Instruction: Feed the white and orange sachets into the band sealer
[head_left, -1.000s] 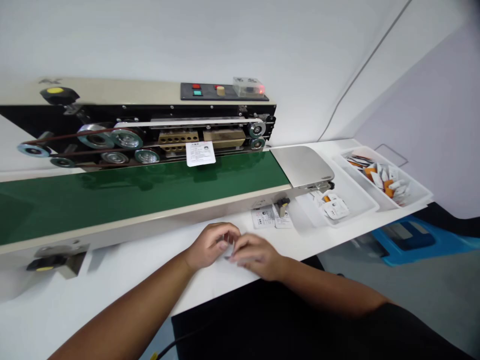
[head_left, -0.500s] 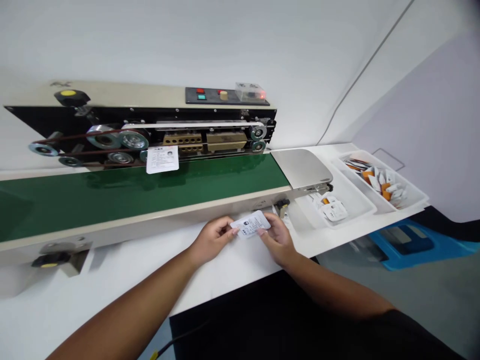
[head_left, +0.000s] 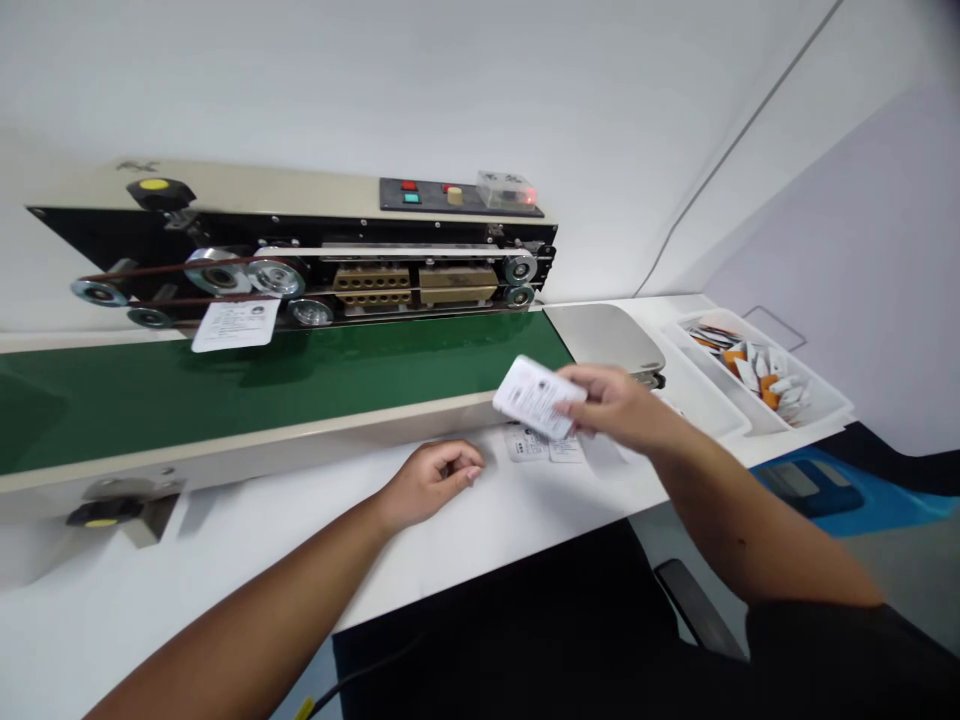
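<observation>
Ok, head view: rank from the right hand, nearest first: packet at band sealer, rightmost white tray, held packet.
1. Held packet, in the right hand
2. Rightmost white tray, to its right
3. Packet at band sealer, far left

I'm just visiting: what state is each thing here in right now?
Right hand: raised, gripping a packet.
Held packet: tilted, printed side showing.
Left hand: loosely curled, no packet visible in it.
Machine: red light lit.
Packet at the machine: slanted, over the far edge of the green belt.
Packets on the table: lying flat, partly hidden.
Far tray: uncovered, holding many packets.
</observation>
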